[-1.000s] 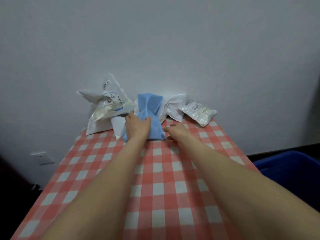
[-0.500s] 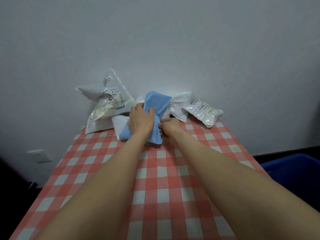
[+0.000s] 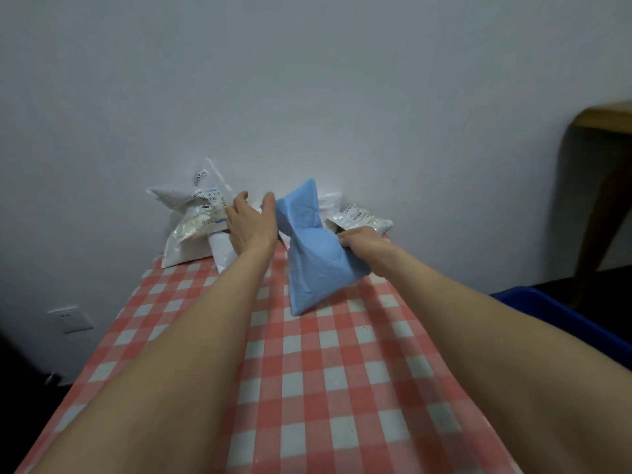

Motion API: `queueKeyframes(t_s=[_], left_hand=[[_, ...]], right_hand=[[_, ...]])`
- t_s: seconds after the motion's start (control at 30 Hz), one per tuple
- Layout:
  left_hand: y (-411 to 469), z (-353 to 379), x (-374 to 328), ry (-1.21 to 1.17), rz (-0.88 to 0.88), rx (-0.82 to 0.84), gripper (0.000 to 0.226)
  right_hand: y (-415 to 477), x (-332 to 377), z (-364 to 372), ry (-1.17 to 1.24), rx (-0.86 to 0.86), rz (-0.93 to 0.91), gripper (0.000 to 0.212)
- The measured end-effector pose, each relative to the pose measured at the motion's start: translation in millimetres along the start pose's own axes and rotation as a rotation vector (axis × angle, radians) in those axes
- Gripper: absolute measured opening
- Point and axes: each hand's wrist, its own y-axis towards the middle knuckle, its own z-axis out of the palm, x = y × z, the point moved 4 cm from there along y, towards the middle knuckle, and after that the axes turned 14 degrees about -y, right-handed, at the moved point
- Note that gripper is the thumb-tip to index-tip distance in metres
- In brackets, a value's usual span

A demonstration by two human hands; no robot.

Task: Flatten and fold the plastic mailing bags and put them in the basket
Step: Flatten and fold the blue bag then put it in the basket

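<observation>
One blue mailing bag [image 3: 313, 248] is hanging clear of the checked table [image 3: 342, 371], puffed and crumpled, right of centre toward the far end. The right hand [image 3: 364, 242] is pinching its right edge with closed fingers, probably to carry it nearer for flattening. The left hand [image 3: 251, 224] is spreading open just left of the bag, gripping nothing, seemingly readying to catch its upper corner. Several white and clear bags [image 3: 195, 224] are waiting against the far wall. A blue basket [image 3: 554, 316] is sitting beyond the table's right edge.
</observation>
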Motion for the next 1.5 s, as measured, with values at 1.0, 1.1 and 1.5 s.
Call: queueKeyframes(t_s=[1.0, 1.1, 1.5], left_hand=[[-89.9, 31.9, 11.1, -0.055, -0.251, 0.520, 0.036], [-86.3, 34.7, 15.8, -0.024, -0.209, 0.466, 0.038], [-102.0, 29.4, 57.9, -0.119, -0.623, 0.276, 0.074]], right_hand=[[-47.3, -47.2, -67.7, -0.764, -0.220, -0.121, 0.025], [-44.3, -48.8, -69.1, -0.757, -0.280, -0.117, 0.027], [-54.5, -101.2, -49.5, -0.399, -0.127, 0.217, 0.068]])
